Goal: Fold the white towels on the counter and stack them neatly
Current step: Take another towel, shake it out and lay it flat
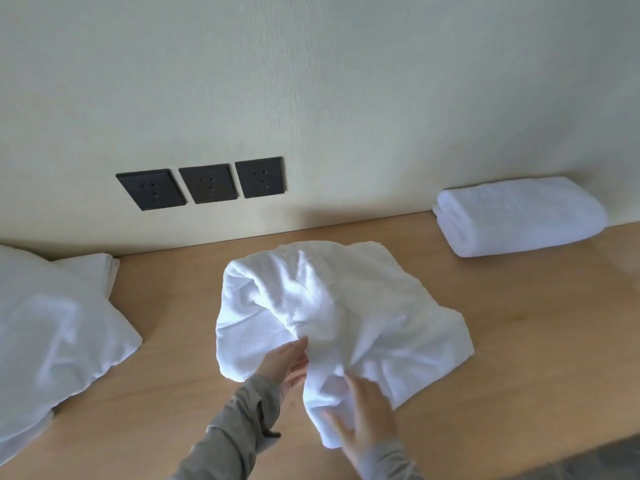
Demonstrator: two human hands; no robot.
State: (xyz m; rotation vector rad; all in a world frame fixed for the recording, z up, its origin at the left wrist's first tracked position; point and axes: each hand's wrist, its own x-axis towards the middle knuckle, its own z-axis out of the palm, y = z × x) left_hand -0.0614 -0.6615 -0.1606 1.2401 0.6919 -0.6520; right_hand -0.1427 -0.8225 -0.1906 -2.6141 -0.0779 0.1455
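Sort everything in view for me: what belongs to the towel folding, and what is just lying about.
Belongs to the job:
crumpled towel, touched by the left hand and right hand
folded towel, by the wall on the right
towel pile, on the left
counter

Just there:
three sockets
wall

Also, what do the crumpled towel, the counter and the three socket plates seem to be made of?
The crumpled towel looks like white terry cotton, matte: nubby pile, soft folds. The counter seems light wood or wood-look laminate, smooth satin: faint grain, mild sheen. The socket plates are probably dark matte plastic: flat moulded faces, though metal is possible.
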